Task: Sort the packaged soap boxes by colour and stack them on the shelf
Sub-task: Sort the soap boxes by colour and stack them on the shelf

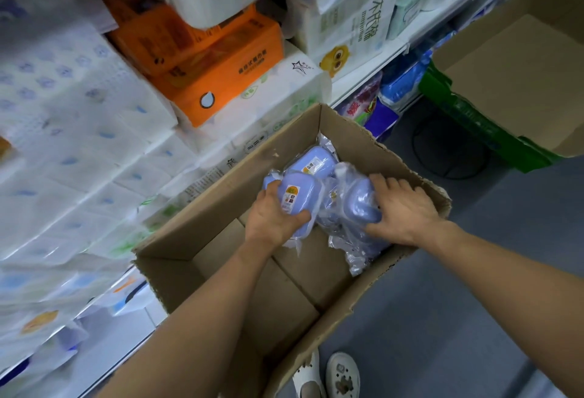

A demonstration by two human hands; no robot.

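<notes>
Rounded lilac soap boxes (pixel 301 205) in crinkly plastic, one gripped per hands, left (pixel 271 217) and right (pixel 403 208).

We reach forward and down with both bare arms, forearms converging toward the middle. Our left hand (pixel 274 217) is turned palm inward, fingers curled over the far side and thumb hooked across the near face of a wrapped purple soap box (pixel 297 200), gripping it. Our right hand (pixel 403 209) lies palm down, fingers spread and bent over another wrapped purple box (pixel 360 208), thumb stretched along its near edge. The two hands sit near each other, not touching, wrists roughly level.
</notes>
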